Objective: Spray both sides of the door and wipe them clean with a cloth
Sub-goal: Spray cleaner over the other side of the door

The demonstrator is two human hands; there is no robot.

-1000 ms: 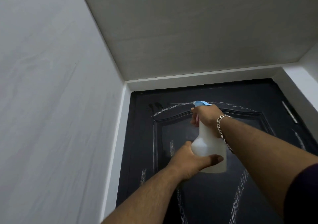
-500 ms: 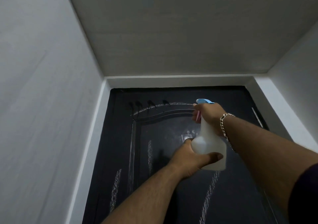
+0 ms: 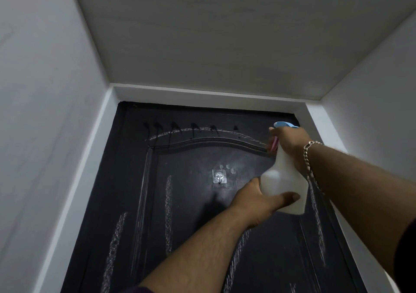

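Note:
A black panelled door (image 3: 186,202) fills the lower middle, with several wet drip marks running down near its top edge and pale streaks lower down. A white spray bottle (image 3: 284,180) with a blue head and pink trigger is held up near the door's upper right corner. My right hand (image 3: 290,144) grips the bottle's neck at the trigger; a chain bracelet hangs on that wrist. My left hand (image 3: 258,199) holds the bottle's base from below, thumb across its front. No cloth is visible.
A small clear adhesive hook (image 3: 219,177) sticks to the door's upper panel. White walls (image 3: 45,135) close in on both sides, with a white frame (image 3: 202,94) above the door and a pale ceiling (image 3: 213,33) overhead.
The bottle and both hands have shifted right along the door's top. More drip marks now line the upper edge. The view turned so the whole door top and the hook show.

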